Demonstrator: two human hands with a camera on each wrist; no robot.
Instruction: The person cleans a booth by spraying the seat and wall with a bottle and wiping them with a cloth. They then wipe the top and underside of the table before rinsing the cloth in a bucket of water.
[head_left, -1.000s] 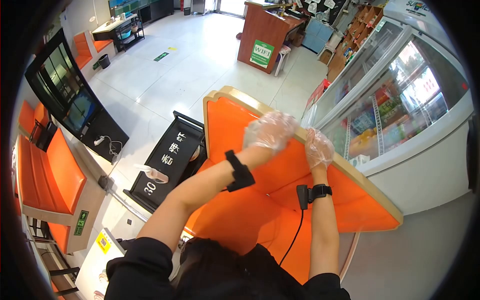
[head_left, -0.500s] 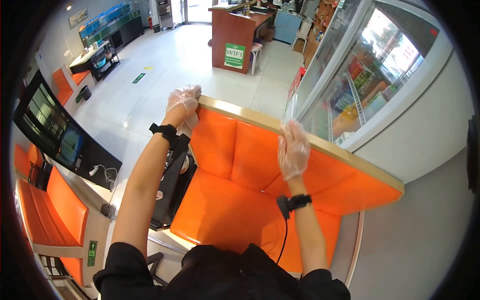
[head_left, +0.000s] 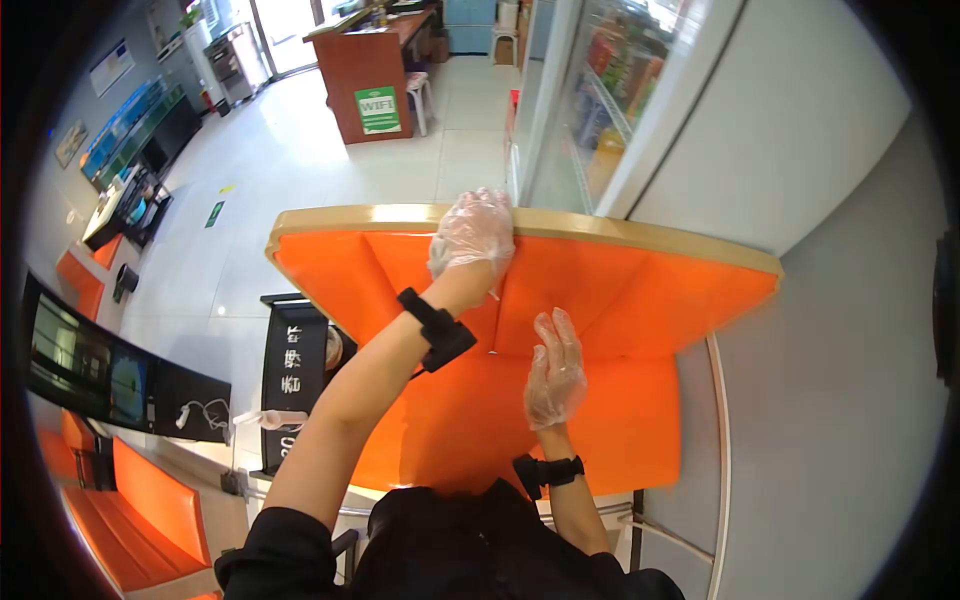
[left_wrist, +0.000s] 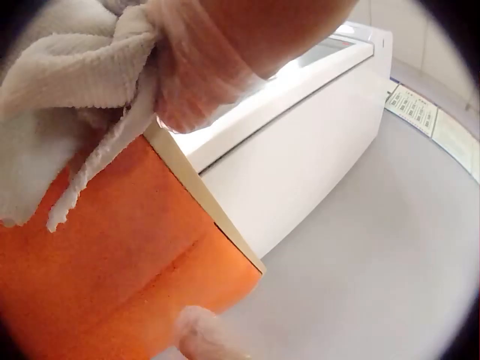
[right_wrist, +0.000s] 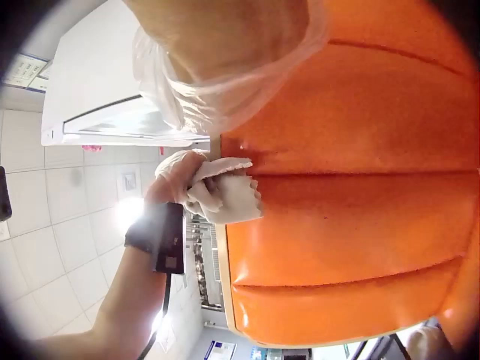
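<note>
One cloth [right_wrist: 236, 204], grasped by the left hand [head_left: 472, 238], lies against the orange backrest's top rim [head_left: 620, 228]; right hand [head_left: 556, 378] released (fingers extended). Probably wiping; next stroke likely needs steady pressure along it.

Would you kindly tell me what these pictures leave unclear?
Cloth: cut off by the left wrist view's left edge; mostly covered by the left hand, head view.
Drinks: labels too blurred to read, head view.
Wall notice: text too small, left wrist view.
</note>
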